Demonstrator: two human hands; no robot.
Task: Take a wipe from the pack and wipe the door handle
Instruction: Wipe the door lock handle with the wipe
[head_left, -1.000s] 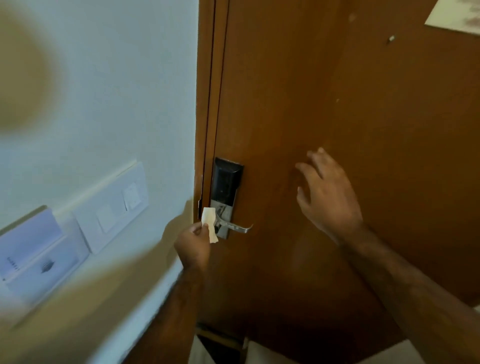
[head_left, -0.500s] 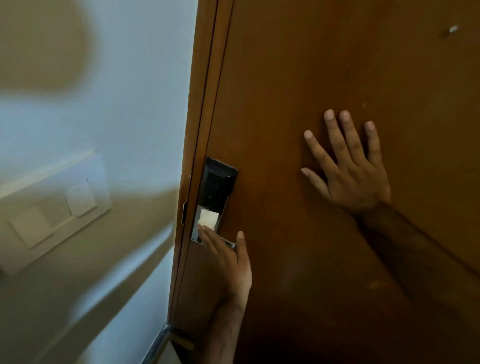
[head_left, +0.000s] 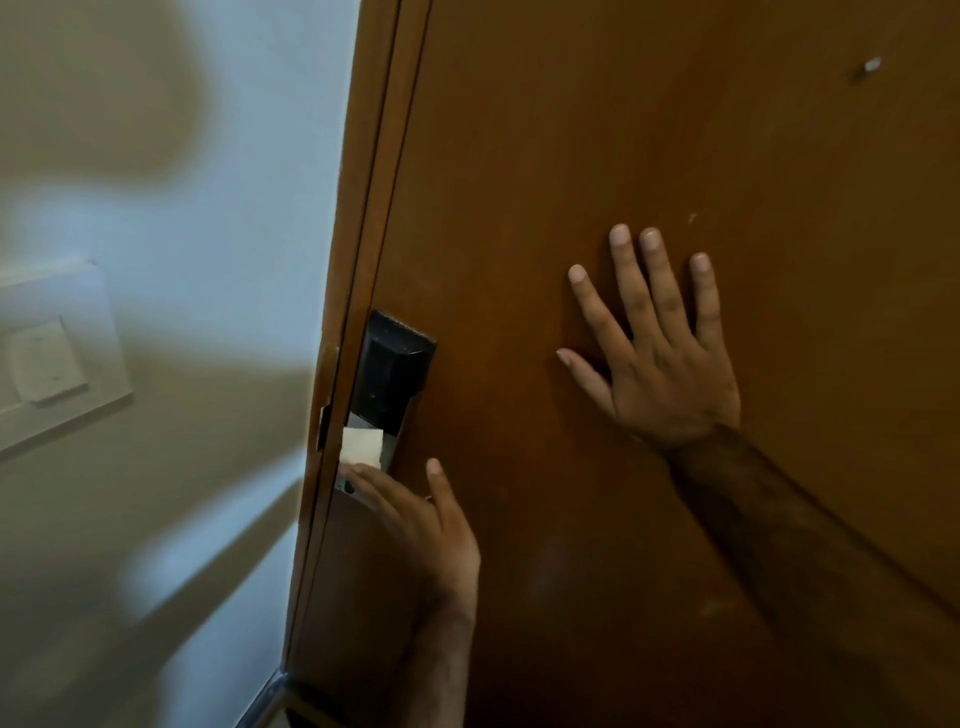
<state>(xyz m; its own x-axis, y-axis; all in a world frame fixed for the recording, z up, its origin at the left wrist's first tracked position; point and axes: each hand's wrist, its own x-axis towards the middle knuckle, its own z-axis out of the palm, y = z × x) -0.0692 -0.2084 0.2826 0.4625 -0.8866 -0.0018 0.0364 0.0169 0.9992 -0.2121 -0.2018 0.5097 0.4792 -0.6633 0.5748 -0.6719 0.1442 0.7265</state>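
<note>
Nearest the camera, the left hand (head_left: 415, 525) is seen reaching up from below the lock plate (head_left: 387, 384), which serves as the landmark here. Its fingers are laid fairly flat and loosely spread, and a small white wipe (head_left: 361, 446) is pressed beneath the fingertips (head_left: 358, 475) against the lower, silvery part of the lock plate. The door handle itself is covered by this hand and cannot be made out.

Farther away, to the right of the lock plate and slightly above its lower end, the right hand (head_left: 660, 374) is laid flat on the brown door (head_left: 571, 156), fingers spread wide, nothing held in it. It is judged to be steadying the door. To the left of the lock plate, beyond the door frame, a pale wall (head_left: 208, 260) with a white switch panel (head_left: 47, 364) is visible.

As to progress, the wipe is judged to have been taken from the pack already, since it is in the hand and no pack is in view. Wiping is judged to be under way at the lock plate; how much of the handle remains to be wiped cannot be told.

Compared with half a second earlier, very little is changed: both hands are held in nearly the same places. A full second earlier, the wipe was pinched beside the visible lever, and the right hand was raised off the door.
</note>
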